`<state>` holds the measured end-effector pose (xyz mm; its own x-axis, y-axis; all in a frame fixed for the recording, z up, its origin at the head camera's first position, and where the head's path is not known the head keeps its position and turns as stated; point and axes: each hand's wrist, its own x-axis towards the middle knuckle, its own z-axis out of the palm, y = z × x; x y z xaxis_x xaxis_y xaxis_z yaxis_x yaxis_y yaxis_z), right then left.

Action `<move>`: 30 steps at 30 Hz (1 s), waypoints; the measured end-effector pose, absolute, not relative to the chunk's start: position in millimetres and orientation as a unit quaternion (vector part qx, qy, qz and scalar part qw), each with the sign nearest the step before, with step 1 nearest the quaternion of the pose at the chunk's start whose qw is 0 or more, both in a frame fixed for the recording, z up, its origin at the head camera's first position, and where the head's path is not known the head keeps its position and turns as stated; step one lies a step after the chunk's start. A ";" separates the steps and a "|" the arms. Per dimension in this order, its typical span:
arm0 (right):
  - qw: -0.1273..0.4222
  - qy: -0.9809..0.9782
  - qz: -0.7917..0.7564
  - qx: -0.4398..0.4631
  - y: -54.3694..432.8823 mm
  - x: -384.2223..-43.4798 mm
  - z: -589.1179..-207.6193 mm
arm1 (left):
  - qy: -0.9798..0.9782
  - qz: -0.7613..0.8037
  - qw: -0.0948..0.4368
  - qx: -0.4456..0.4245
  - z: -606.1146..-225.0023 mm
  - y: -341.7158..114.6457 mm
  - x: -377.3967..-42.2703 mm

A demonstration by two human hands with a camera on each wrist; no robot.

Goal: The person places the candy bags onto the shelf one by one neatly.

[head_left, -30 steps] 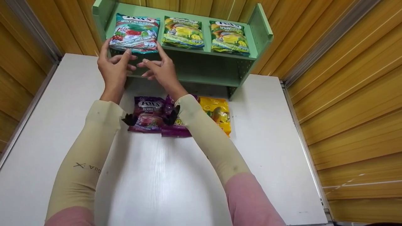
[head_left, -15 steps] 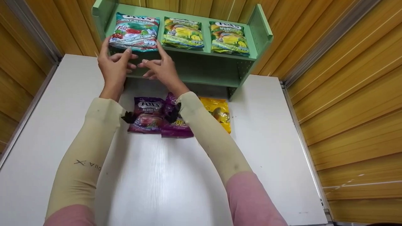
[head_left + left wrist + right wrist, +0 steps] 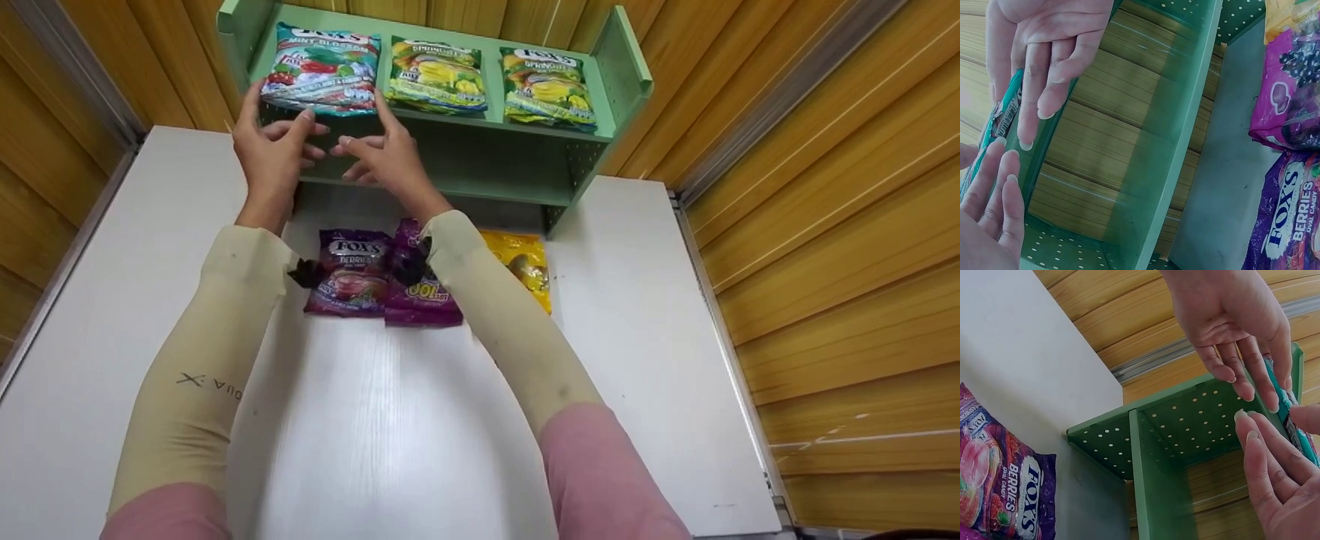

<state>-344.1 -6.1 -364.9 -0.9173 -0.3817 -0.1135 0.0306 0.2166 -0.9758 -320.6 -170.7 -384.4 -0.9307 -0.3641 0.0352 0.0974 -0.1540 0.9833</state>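
Observation:
A teal candy bag printed Mint Blossom (image 3: 322, 71) lies at the left end of the upper shelf of a green rack (image 3: 517, 193). My left hand (image 3: 271, 154) touches its left side with the index finger, while the thumb reaches its near edge. On the opposite side, my right hand (image 3: 386, 154) lays its straight index finger against the bag's right edge. In the left wrist view the bag's teal edge (image 3: 1015, 90) shows beside the fingers of both hands. The other fingers extend loosely toward each other in front of the rack.
Two yellow-green Spring Tea candy bags (image 3: 437, 75) share the upper shelf. On the white table (image 3: 375, 420) before the rack lie a purple Fox's Berries bag (image 3: 352, 274), a magenta bag (image 3: 426, 307) and a yellow bag (image 3: 529, 266), partly hidden by the right forearm.
The Mint Blossom bag has shifted slightly back on the shelf, and both hands have moved a little with it. The other bags keep their places.

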 end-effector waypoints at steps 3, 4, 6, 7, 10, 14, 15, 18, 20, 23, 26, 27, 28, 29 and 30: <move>0.174 0.763 -0.612 -0.115 -6.1 -346.0 -364.1 | -0.632 -0.754 0.147 0.108 -383.4 -172.6 -322.0; 0.175 0.763 -0.612 -0.116 -6.0 -346.5 -363.6 | -0.632 -0.754 0.144 0.110 -382.9 -173.1 -322.2; 0.180 0.764 -0.610 -0.113 -5.8 -347.5 -362.8 | -0.633 -0.752 0.141 0.114 -381.8 -173.8 -322.7; 0.181 0.764 -0.609 -0.112 -5.8 -348.1 -362.6 | -0.634 -0.752 0.138 0.115 -381.4 -174.1 -323.0; 0.184 0.766 -0.606 -0.111 -5.4 -349.7 -361.8 | -0.637 -0.751 0.130 0.117 -380.4 -174.7 -324.3; 0.188 0.768 -0.602 -0.111 -4.4 -351.6 -361.3 | -0.642 -0.748 0.121 0.119 -380.5 -175.7 -326.3; 0.189 0.768 -0.601 -0.111 -4.1 -351.9 -361.2 | -0.643 -0.747 0.120 0.119 -380.7 -176.0 -326.9; 0.191 0.770 -0.599 -0.112 -3.8 -353.0 -360.8 | -0.647 -0.744 0.117 0.120 -381.1 -176.7 -328.3; 0.191 0.773 -0.595 -0.113 -3.6 -353.5 -360.5 | -0.648 -0.743 0.114 0.120 -381.4 -177.1 -329.0; 0.189 0.776 -0.590 -0.117 -3.8 -353.8 -360.2 | -0.651 -0.741 0.109 0.122 -381.2 -177.7 -329.2; 0.188 0.779 -0.586 -0.118 -3.8 -353.8 -359.7 | -0.655 -0.738 0.110 0.120 -380.6 -177.8 -327.8; 0.188 0.778 -0.587 -0.119 -3.8 -353.7 -359.6 | -0.656 -0.737 0.112 0.118 -380.5 -177.6 -326.9; 0.188 0.777 -0.588 -0.119 -3.8 -353.5 -359.7 | -0.656 -0.737 0.115 0.116 -380.4 -177.3 -325.9; 0.189 0.776 -0.590 -0.118 -3.8 -353.4 -360.0 | -0.658 -0.735 0.121 0.112 -380.4 -176.6 -324.8; 0.190 0.775 -0.592 -0.116 -3.9 -353.2 -360.5 | -0.659 -0.733 0.127 0.108 -380.4 -175.7 -323.8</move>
<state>-353.2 -3.9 -360.5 -0.9011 -0.4043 -0.1567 0.0447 0.2729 -0.9610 -323.8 -175.7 -380.4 -0.9446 -0.3282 0.0095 0.0443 -0.0987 0.9941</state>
